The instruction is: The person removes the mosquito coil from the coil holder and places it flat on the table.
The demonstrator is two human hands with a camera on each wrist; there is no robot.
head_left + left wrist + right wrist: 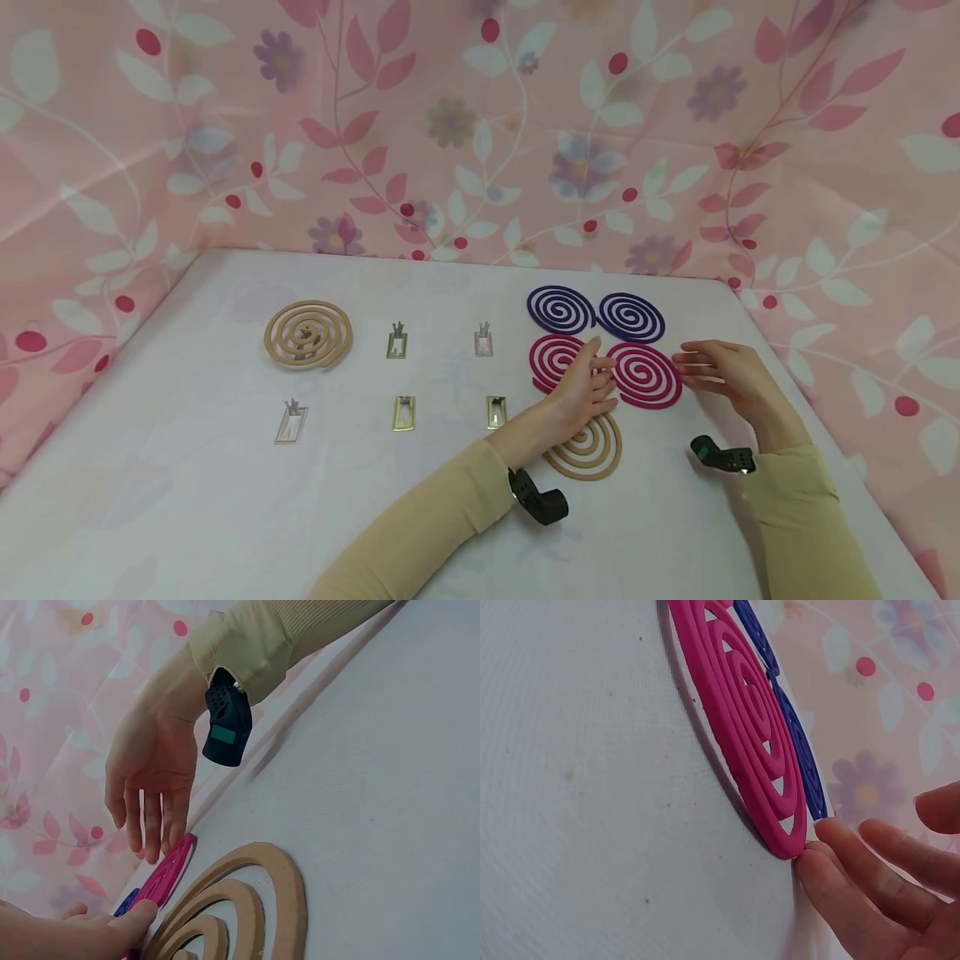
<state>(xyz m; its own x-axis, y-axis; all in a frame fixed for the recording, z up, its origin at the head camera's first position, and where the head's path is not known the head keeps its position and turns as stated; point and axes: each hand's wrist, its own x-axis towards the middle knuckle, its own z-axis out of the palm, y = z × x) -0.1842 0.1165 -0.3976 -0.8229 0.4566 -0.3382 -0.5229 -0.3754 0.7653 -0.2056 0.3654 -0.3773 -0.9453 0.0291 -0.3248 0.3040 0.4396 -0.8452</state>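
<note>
Two pink mosquito coils (647, 375) lie side by side on the white tabletop, seen edge-on in the right wrist view. My right hand (726, 375), fingers extended, has its fingertips right at the outer edge of the right pink coil. Loosely bent, the fingers of my left hand (583, 392) reach over the left pink coil (551, 357) toward the gap between the two, hiding part of it. Below that hand a tan coil (592, 454) is partly covered by it. Behind the pink pair lie two dark blue coils (630, 317).
At the far left another tan coil (307, 333) sits with a small metal stand beneath its centre. Several small metal coil stands, silver (291, 422) and gold (404, 412), are laid out in rows. A pink floral cloth (450, 125) hangs behind the table.
</note>
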